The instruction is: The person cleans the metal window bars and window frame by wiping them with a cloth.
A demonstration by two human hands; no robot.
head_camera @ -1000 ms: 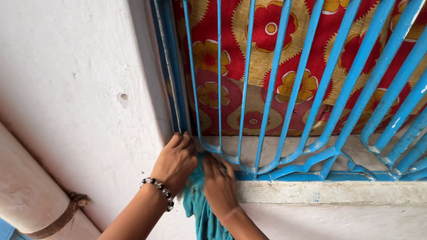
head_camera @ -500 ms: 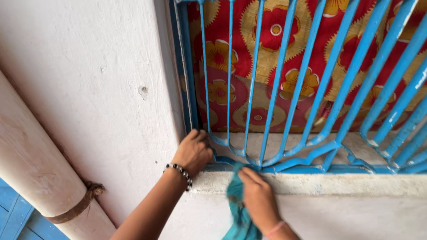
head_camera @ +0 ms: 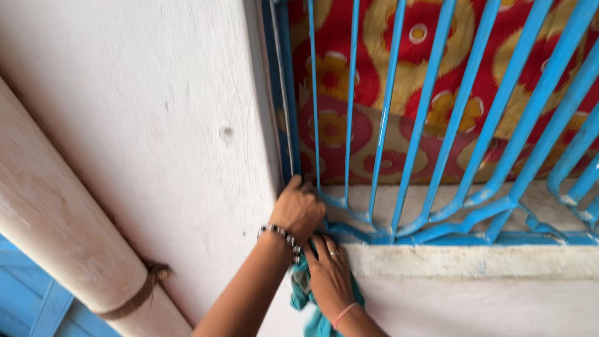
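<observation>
My left hand point(head_camera: 301, 209), with a bead bracelet at the wrist, grips the lower left corner of a blue metal window grille point(head_camera: 437, 156). My right hand point(head_camera: 329, 271), with a ring and a pink wristband, presses a teal cloth point(head_camera: 306, 299) flat against the white wall just under the sill. The cloth hangs down below the palm. Both hands sit close together at the grille's corner.
A red and yellow flowered curtain point(head_camera: 374, 81) hangs behind the bars. A white concrete sill point(head_camera: 474, 262) runs to the right. A thick pale pipe point(head_camera: 62, 212) with a rusty clamp crosses the wall at the left, with a blue surface point(head_camera: 31, 299) below it.
My right hand slid left with the cloth, from the sill edge down onto the wall under my left hand. The view shifted left, so the window moved right in the picture.
</observation>
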